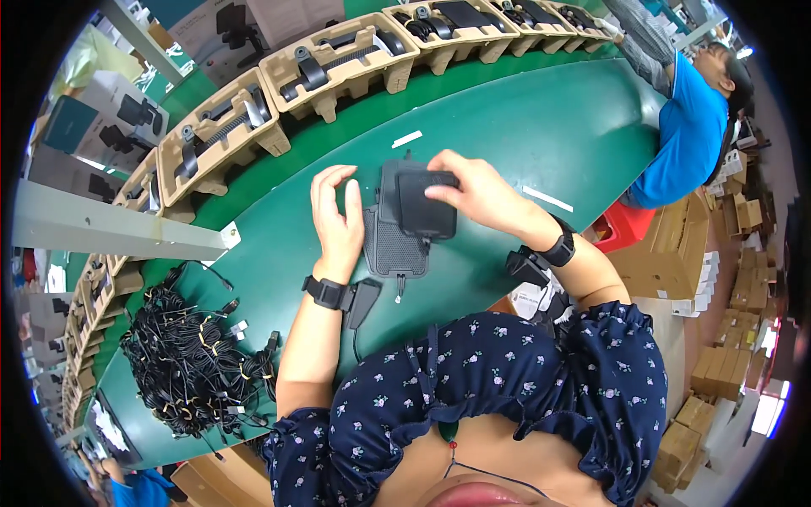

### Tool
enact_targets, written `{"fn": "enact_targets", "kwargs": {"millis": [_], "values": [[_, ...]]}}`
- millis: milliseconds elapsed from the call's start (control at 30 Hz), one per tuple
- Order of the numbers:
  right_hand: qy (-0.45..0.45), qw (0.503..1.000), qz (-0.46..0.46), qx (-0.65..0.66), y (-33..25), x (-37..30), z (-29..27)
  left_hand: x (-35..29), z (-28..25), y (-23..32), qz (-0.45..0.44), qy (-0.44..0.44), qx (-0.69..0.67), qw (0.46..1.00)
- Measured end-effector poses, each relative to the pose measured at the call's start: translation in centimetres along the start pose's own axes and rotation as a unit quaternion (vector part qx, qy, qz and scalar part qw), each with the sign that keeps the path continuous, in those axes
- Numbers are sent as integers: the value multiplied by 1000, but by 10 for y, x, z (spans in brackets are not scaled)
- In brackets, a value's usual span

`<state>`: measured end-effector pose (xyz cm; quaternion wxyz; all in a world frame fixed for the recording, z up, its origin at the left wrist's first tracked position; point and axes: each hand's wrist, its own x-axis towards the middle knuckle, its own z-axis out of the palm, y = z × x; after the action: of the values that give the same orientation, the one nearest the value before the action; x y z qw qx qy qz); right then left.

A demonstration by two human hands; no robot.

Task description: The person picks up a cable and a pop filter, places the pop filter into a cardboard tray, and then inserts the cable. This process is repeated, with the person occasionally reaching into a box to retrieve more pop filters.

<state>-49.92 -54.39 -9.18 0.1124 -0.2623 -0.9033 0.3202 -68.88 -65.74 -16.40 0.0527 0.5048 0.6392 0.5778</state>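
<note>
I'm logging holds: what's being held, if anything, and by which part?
The right grip holds a black rounded rectangular panel by its upper right part; the left grip holds nothing.

Pretty packed workspace, honestly: a big green table (541,110) curved across the place, with a pale grey metal beam (110,218) jutting in from the left. Over on the right, cardboard boxes (722,372) were piled along a reddish-brown floor (723,308), and a bright white light (769,414) glared low near the edge.
</note>
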Motion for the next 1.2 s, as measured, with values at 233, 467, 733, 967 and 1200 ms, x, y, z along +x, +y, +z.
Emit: {"fn": "enact_targets", "kwargs": {"millis": [233,467,733,967,1200], "values": [[21,907,47,419,-42,32,4,-11,8,40,79,-146,53,985],[29,963,-39,264,-26,60,24,-13,-5,23,-156,-41,-305,939],[232,883,-177,368,-33,128,-26,-6,-16,-1,-25,-73,-78,994],[314,943,-81,-69,11,224,-60,-20,-13,7,-24,-207,-136,969],[219,900,-134,-353,54,241,-49,-22,2,-20,-75,-43,-210,974]]}}
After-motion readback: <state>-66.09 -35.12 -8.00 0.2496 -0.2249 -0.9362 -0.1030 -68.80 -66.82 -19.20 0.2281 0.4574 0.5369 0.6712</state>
